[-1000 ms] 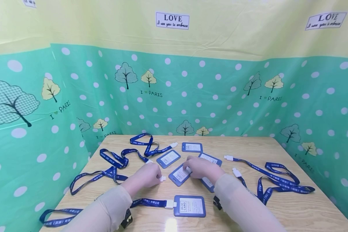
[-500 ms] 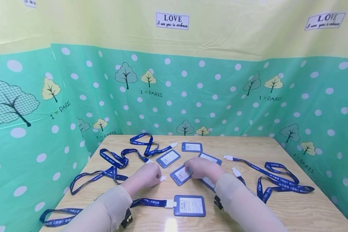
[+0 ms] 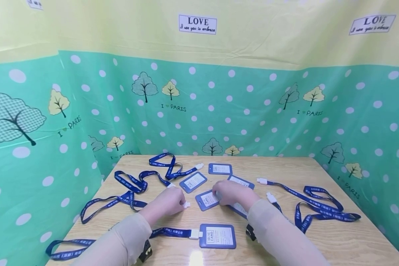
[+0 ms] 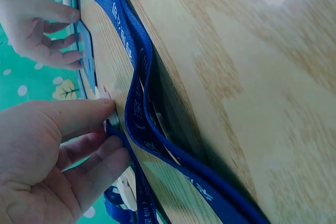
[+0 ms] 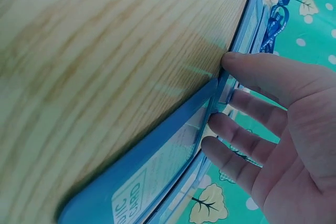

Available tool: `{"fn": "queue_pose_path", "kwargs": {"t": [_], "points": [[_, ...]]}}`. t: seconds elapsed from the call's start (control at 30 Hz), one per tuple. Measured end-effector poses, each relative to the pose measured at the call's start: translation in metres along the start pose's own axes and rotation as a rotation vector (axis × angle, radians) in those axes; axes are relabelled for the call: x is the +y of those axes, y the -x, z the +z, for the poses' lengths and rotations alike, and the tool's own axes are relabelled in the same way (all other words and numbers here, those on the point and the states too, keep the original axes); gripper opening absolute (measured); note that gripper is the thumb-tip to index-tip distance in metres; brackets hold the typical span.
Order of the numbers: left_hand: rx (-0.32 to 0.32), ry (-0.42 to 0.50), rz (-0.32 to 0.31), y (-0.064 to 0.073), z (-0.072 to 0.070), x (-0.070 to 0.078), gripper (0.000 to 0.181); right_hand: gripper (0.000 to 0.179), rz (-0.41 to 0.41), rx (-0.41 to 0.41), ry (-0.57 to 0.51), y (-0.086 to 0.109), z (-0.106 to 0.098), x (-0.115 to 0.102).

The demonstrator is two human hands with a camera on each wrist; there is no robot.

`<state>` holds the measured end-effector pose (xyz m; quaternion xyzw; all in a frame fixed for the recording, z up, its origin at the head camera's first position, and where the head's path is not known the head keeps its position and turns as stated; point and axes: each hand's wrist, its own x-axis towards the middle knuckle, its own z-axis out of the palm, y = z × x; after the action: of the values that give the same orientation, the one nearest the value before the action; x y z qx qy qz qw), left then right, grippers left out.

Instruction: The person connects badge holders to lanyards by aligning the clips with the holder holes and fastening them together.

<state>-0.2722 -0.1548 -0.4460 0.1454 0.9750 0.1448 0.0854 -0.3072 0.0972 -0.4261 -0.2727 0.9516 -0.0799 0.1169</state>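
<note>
The wood-grain worktop supports blue card holders at mid-width, one near the far edge. Blue lanyards lie along the left edge; further lanyards lie toward the right edge.

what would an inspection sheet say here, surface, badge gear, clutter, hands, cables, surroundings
Surface: wood-grain table, with a glare spot low in the head view.
Job's things: blue card holders and navy lanyards with white clips; one clip overlaps the nearest holder.
Clutter: nothing seen.
Hands: left hand pinches a lanyard's clip; right hand grips a card holder.
Cables: nothing seen.
Surroundings: green-and-yellow patterned curtain beyond the table and at both sides.
</note>
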Motion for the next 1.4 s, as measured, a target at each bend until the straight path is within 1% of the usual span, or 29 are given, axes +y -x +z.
{"fn": "queue_pose_path", "kwargs": {"t": [0.5,0.73,0.9,1.13,1.4], "points": [[-0.01,0.008,-0.026,0.003,-0.003,0.004,0.005,0.037,-0.015,0.009,-0.046,-0.002,0.002,0.0],[-0.008,0.013,-0.013,0.003,-0.002,0.003,0.006,0.036,-0.007,-0.008,-0.052,-0.001,0.002,-0.001],[-0.009,0.027,-0.016,0.004,-0.002,0.003,0.006,0.038,-0.006,-0.018,-0.058,-0.001,0.003,-0.002],[-0.004,0.009,-0.005,0.004,-0.001,0.004,0.006,0.041,-0.028,-0.014,-0.05,0.003,0.006,-0.001],[-0.006,-0.017,-0.026,0.003,0.0,0.004,0.007,0.042,-0.026,-0.006,-0.037,0.009,0.007,-0.006]]}}
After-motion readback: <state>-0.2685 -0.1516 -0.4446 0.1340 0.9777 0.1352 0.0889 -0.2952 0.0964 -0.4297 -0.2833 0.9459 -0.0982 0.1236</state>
